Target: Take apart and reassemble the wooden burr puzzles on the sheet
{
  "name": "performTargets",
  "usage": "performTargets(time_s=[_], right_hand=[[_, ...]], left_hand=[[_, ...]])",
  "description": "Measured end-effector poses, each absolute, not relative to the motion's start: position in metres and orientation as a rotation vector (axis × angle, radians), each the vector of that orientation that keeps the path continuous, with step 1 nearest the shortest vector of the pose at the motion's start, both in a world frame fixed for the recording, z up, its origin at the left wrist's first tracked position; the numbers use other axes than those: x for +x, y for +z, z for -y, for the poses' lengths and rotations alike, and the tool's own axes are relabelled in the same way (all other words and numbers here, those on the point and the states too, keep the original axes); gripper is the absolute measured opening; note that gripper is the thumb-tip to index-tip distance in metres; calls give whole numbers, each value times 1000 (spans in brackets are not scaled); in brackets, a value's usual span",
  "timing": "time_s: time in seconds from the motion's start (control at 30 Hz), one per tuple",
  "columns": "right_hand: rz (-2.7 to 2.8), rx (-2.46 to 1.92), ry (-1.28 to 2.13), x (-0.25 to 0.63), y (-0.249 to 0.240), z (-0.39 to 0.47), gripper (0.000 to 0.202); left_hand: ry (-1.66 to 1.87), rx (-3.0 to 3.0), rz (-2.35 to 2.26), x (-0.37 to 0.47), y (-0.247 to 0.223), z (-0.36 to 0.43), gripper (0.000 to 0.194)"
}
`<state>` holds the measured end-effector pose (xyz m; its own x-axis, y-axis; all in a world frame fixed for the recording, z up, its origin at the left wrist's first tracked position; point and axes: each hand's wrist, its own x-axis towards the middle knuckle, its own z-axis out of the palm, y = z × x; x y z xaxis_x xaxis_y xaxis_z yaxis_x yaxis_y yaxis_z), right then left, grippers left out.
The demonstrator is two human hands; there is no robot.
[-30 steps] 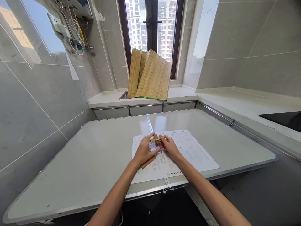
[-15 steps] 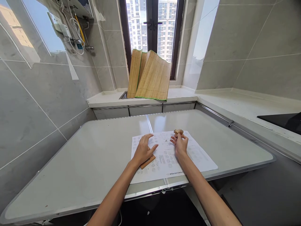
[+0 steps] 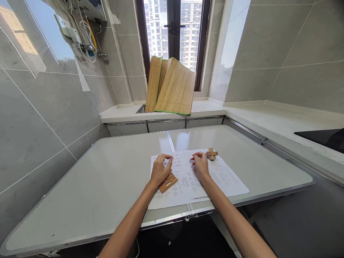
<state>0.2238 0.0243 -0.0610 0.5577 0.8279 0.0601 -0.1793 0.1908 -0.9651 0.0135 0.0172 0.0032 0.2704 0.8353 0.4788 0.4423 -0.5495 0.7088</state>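
Note:
A cross-shaped wooden burr puzzle (image 3: 211,154) rests at the far right part of a printed white sheet (image 3: 199,191). Just left of it is my right hand (image 3: 201,165), its fingers loosely curved and apart, with nothing seen in them. My left hand (image 3: 160,170) hovers over the left side of the sheet, fingers bent and a gap left between thumb and forefinger. Under and beside that hand lies a flat wooden piece (image 3: 168,184) with a slot in it. More wood shows behind it, partly hidden by the hand.
The sheet lies on a pale folding table (image 3: 113,172) with a metal seam. Behind it, a bamboo mat (image 3: 174,87) leans at the window on a white ledge (image 3: 120,111). A counter (image 3: 282,116) with a black panel (image 3: 322,138) runs along the right.
My right hand has let go of the wooden burr puzzle, set it on the sheet and drawn back left. My left hand has shifted slightly left and its fingers have curled in.

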Motion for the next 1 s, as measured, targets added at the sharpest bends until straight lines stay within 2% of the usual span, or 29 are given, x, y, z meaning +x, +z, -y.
performTargets(time_s=[0.13,0.3,0.37,0.53,0.63,0.83,1.0], right_hand=[[1059,-1191,839,206,-48,-14,15],[1605,-1090,777,190,-35,5,23],[1755,-1021,754,188,-32,11,36],[2005,-997,711,191,-30,16,82],[2116,-1032,678,192,-32,15,97],[2120,-1021,563,190,-35,12,80],[2045,-1136,403,189,-42,7,53]], left_hand=[[1268,1874,-1312,4,0,-32,26],[1318,1616,-1345,-7,-12,-51,33],[1300,1610,-1350,-8,-17,-54,34],[1233,1620,-1354,-5,-23,-53,34],[1209,1637,-1356,-3,-23,-51,33],[1176,1721,-1360,-4,-22,-51,35],[1138,1861,-1410,-3,-23,-49,32]])
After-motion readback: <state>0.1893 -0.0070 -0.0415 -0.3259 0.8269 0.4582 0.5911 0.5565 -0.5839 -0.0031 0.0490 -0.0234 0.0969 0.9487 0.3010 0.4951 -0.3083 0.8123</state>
